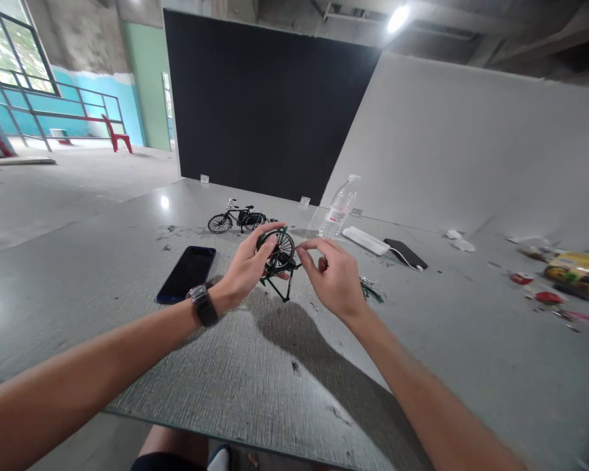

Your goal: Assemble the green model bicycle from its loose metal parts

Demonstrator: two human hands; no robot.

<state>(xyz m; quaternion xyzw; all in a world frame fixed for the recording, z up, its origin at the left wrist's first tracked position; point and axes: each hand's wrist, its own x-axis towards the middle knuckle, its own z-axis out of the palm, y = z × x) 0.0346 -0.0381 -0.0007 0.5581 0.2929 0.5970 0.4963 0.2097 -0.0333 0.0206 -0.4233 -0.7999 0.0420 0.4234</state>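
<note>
My left hand [249, 263], with a dark watch on the wrist, is closed around a partly built model bicycle [285, 252]. One spoked wheel faces up, and a dark frame piece sticks out below it toward me. Beside the wheel, my right hand [331, 271] pinches with thumb and forefinger at the model's right side. Whatever lies between those fingertips is too small to make out. A whole black model bicycle [240, 218] stands behind my left hand. Green bicycle parts [372, 290] rest on the table just right of my right hand.
A phone [186, 275] lies left of my left hand. Behind my hands stand a plastic bottle [341, 206], a white bar-shaped device [366, 240] and a dark power bank [406, 254] with a cable. At far right are a yellow package [579, 271] and small red pieces [548, 297].
</note>
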